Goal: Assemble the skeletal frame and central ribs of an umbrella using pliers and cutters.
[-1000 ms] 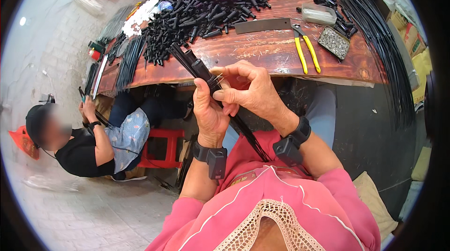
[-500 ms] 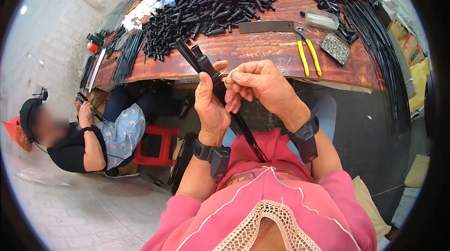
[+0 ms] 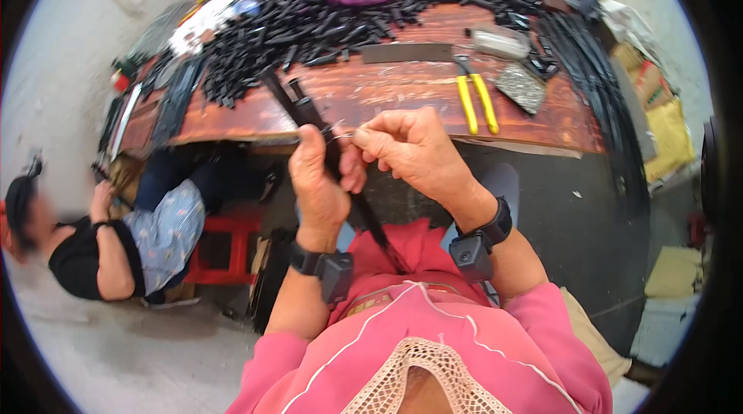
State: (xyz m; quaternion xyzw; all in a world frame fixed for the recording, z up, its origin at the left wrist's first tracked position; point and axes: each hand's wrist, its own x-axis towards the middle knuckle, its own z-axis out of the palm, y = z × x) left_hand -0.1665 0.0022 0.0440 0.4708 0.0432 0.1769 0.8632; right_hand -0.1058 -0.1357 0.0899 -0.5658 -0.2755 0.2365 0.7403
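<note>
My left hand (image 3: 319,191) is wrapped round a bundle of thin black rods (image 3: 368,220), which slants from the table's front edge down to my lap. Thicker black tubular pieces (image 3: 306,111) stick out at its upper end. My right hand (image 3: 418,152) pinches the end of a thin light-coloured wire (image 3: 343,135) between thumb and forefinger, close beside the bundle. The wire appears to reach the bundle just above my left fingers. Exactly how it goes round the rods is too blurred to tell.
On the wooden table (image 3: 418,93) lie yellow-handled pliers (image 3: 477,100), a flat metal strip (image 3: 406,53), a tray of small metal pieces (image 3: 521,87) and a heap of black tubes (image 3: 309,33). Long black rods (image 3: 596,81) overhang the right edge. A co-worker (image 3: 97,255) sits at left.
The whole view has shifted, so the table and co-worker sit farther left. My left hand still grips the rods, and my right hand still pinches the wire beside them.
</note>
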